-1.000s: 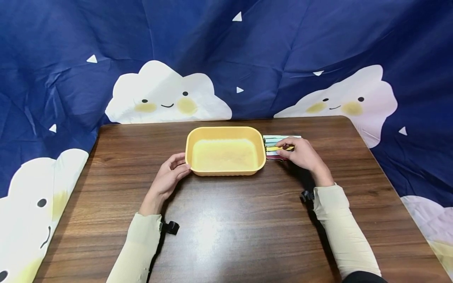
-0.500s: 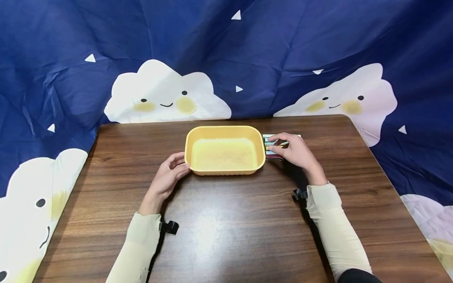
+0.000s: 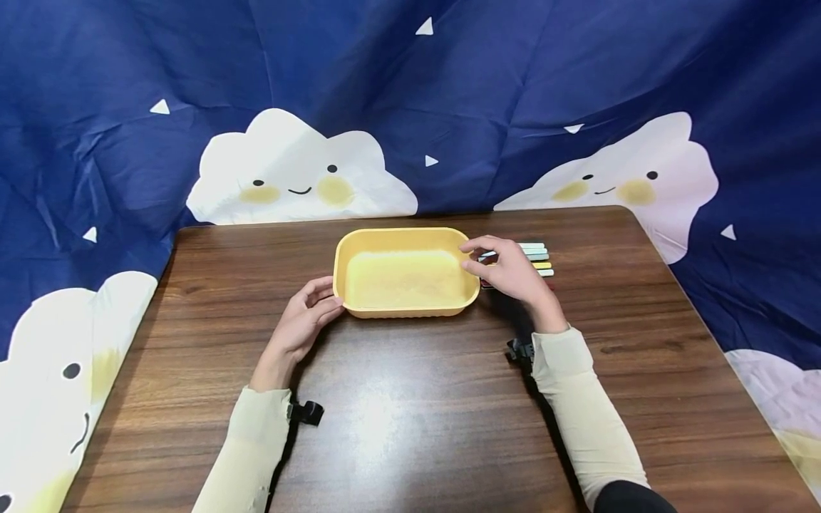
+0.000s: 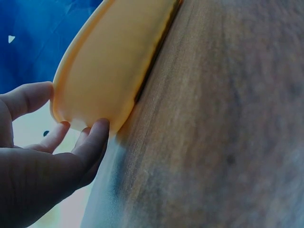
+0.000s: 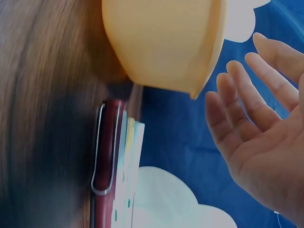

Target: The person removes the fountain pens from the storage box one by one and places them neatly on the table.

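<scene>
A yellow plastic box (image 3: 407, 281), open at the top, stands on the wooden table. My left hand (image 3: 306, 320) holds its left end, with fingers and thumb curled against the outside wall in the left wrist view. Over the right rim hovers my right hand (image 3: 507, 267), its fingers spread and nothing in them. The right wrist view shows a gap between that hand and the box. Just right of the box, partly hidden under the right hand, several pens lie side by side. A dark red pen (image 5: 108, 156) with a metal clip is nearest, then white pens (image 3: 532, 246) and a yellow pen (image 3: 541, 265).
The brown wooden table (image 3: 398, 413) has its back edge close behind the box. A dark blue curtain (image 3: 481, 85) with white clouds hangs behind and at both sides.
My right hand has let go of the yellow pen and moved left, from the pens to the box's right rim. The yellow pen now lies in the row. My left hand stays put.
</scene>
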`<state>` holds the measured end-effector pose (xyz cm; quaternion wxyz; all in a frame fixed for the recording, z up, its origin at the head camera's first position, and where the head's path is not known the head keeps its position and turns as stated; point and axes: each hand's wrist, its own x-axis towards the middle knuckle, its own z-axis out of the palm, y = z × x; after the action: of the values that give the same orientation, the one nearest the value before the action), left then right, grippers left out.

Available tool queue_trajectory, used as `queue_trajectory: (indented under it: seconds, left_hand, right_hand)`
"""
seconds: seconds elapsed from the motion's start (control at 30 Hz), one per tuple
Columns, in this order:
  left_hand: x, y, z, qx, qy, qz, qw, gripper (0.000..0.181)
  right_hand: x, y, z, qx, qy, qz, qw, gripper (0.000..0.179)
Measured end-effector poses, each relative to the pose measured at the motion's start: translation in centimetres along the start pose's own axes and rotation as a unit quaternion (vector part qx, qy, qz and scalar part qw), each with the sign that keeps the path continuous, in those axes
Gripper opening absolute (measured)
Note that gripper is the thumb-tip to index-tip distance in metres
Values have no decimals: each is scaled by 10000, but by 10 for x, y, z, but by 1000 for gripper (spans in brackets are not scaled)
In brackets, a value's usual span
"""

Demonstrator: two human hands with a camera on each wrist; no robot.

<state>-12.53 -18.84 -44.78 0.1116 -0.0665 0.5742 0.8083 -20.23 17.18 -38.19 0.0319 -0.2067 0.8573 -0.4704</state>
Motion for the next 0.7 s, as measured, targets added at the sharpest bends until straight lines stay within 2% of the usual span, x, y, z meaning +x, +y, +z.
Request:
queue_trajectory:
  seconds: [0.37,0.7]
  left_hand:
    - [0,0,0,-9,8,-7,10000,56]
    - [0,0,0,14,11,-9,10000,56]
  right_hand:
    - [5,-1,22,171,-98,-79,9998,27]
    - [8,-5,37,254,-355,-105,9990,28]
